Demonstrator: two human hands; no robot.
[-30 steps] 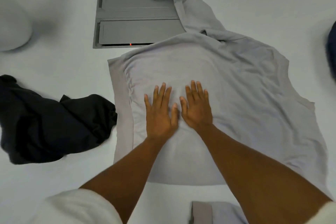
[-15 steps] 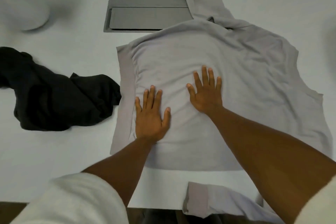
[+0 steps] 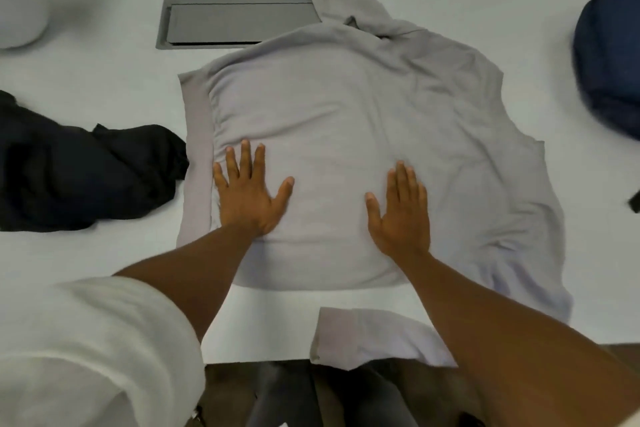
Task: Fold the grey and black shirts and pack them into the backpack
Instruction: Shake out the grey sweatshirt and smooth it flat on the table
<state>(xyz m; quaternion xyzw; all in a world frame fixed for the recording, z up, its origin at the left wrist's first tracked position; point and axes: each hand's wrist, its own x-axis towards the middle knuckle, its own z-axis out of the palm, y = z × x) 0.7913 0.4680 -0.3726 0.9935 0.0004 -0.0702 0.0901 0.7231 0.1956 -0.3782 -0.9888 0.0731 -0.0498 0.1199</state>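
The grey shirt lies spread flat on the white table, one sleeve stretched toward the far edge and another sleeve hanging over the near edge. My left hand presses flat on the shirt near its left hem, fingers straight and spread. My right hand presses flat on the shirt's middle right, fingers together. The black shirt sits crumpled at the left, touching the grey shirt's hem. The dark blue backpack is at the right edge, partly out of view.
A grey rectangular panel is set into the table at the back, partly under the far sleeve. A white rounded object sits at the far left. The table's near edge runs just below my forearms.
My hands have slid apart across the grey shirt, the left toward the hem and the right outward. The view shifted and the backpack came into sight.
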